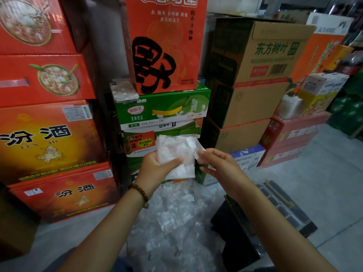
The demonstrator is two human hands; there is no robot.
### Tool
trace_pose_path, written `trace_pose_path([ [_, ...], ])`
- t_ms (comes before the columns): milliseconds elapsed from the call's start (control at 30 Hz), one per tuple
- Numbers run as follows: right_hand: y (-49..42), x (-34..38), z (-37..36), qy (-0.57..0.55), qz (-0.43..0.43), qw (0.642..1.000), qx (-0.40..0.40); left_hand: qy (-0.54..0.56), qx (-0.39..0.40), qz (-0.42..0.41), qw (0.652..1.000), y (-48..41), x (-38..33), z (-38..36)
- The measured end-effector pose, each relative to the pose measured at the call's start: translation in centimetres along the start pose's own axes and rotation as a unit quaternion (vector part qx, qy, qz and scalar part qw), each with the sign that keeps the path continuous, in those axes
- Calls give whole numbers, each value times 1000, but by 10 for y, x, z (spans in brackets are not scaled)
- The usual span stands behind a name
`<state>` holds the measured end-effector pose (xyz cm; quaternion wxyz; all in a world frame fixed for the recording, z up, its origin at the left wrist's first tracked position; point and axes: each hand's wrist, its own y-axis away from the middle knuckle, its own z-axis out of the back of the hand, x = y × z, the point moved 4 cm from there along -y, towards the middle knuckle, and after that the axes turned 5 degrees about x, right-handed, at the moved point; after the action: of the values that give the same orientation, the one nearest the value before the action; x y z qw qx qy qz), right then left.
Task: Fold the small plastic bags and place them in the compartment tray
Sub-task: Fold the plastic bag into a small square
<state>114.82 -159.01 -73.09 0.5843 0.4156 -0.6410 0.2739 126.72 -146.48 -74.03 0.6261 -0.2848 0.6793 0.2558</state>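
A small clear plastic bag is held up in front of me at chest height. My left hand grips its left side, thumb laid across the front. My right hand pinches the bag's right edge between thumb and fingers, bending that edge inward. Below my hands a loose heap of clear plastic bags lies on my lap and the floor. The dark compartment tray sits to the lower right, partly hidden by my right forearm; I cannot tell what its cells hold.
Stacked red cartons wall off the left. Green milk-drink cartons and an orange box stand straight ahead, brown cartons to the right. A black box sits beside the tray. Grey floor opens at the right.
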Motion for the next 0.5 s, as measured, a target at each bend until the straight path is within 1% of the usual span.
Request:
trace_pose_path([
  [133,0,-3,-5,15,-10,1000,23,-3,6,-18,1000,1,-3,-3],
  [233,-1,-5,-6,36,-1,999,6,-4,12,-12,1000,1,-2,-5],
  [367,-3,-7,-5,62,13,998,-8,25,8,14,1000,1,-1,-6],
  [500,-2,-7,-5,62,29,998,-12,46,24,20,998,2,-2,-7],
])
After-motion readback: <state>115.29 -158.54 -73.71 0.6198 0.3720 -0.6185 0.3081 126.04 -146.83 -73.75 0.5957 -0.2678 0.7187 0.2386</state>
